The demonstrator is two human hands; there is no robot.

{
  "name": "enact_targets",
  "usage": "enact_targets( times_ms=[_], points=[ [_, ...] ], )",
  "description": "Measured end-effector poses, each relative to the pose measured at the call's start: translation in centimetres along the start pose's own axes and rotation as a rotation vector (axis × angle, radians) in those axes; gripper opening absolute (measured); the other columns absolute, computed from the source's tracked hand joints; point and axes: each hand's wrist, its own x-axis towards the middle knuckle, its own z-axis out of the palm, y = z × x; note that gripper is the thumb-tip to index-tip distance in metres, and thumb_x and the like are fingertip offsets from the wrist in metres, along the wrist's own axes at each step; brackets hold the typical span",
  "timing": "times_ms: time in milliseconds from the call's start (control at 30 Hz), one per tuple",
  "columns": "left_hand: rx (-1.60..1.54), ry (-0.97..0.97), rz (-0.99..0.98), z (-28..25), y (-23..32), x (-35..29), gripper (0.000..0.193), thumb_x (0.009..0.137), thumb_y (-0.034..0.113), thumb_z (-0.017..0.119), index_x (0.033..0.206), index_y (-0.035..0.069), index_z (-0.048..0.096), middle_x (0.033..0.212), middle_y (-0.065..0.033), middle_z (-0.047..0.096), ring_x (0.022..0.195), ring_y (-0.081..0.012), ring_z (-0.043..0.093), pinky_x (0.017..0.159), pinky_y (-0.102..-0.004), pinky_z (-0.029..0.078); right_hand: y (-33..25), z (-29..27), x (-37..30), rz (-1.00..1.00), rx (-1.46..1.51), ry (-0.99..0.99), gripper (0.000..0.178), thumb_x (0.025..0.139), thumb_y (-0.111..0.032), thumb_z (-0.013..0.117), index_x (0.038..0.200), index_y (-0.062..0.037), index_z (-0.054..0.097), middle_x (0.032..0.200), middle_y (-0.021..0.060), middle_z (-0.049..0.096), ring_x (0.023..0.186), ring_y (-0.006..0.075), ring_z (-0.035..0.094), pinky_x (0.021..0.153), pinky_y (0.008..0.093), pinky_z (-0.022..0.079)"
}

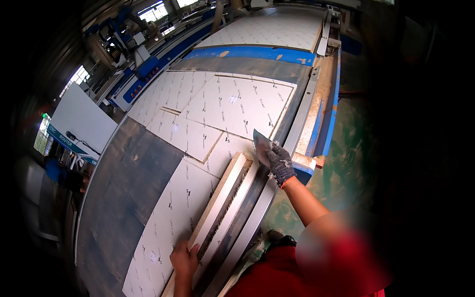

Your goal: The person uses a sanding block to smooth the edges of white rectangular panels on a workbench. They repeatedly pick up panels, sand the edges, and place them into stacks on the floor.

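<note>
My right hand (280, 163), in a dark grey knit glove dusted with chips, grips a flat scraper (261, 146) by the table's right edge. Its broad blade points away from me, over the end of the white-faced board strips. Bare, my left hand (184, 260) closes on the near part of a long narrow board strip (217, 197). A second strip (232, 210) runs beside it, with a dark, ragged gap between the two. Under and beyond them lie cut white panels (237, 104) with small printed marks and labels.
The dark machine bed (133, 168) shows left of the panels. A blue crossbar (252, 53) and another white sheet (269, 27) are farther off. Sawdust lies along the right rail (316, 119). A white control cabinet (81, 121) and other machinery stand at left; green floor (346, 148) at right.
</note>
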Motion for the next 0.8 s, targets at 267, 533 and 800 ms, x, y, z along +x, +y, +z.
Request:
enact_targets(
  times_ms=[267,533,800],
  points=[
    [-0.015,0.036,0.086,-0.3,1.9,-2.0,0.030,0.083,0.029,0.074,0.089,0.003,0.060,0.077,-0.0177,0.061,0.069,-0.0409,0.061,0.060,-0.0500,0.046,0.5,-2.4,-0.3,-0.123,-0.133,-0.004,0.043,0.090,-0.017,0.058,0.127,0.0044,0.059,0.119,0.0220,0.066,0.112,0.0294,0.063,0.097,0.0373,0.047],
    [0.017,-0.048,0.081,0.4,1.1,-2.2,0.031,0.085,0.031,0.070,0.094,0.004,0.060,0.087,-0.0209,0.064,0.080,-0.0438,0.062,0.067,-0.0516,0.049,0.6,-2.1,-1.1,-0.076,-0.335,-0.175,0.045,0.092,-0.025,0.058,0.126,0.0038,0.060,0.120,0.0248,0.065,0.113,0.0327,0.062,0.098,0.0385,0.047],
    [-0.011,-0.020,0.106,1.4,0.0,-2.1,0.032,0.087,0.034,0.068,0.096,0.004,0.060,0.087,-0.0205,0.064,0.080,-0.0435,0.062,0.066,-0.0522,0.049,0.1,0.1,0.5,-0.011,-0.370,-0.365,0.051,0.093,-0.033,0.056,0.131,0.0022,0.057,0.117,0.0252,0.066,0.111,0.0347,0.063,0.096,0.0395,0.048]
  ],
)
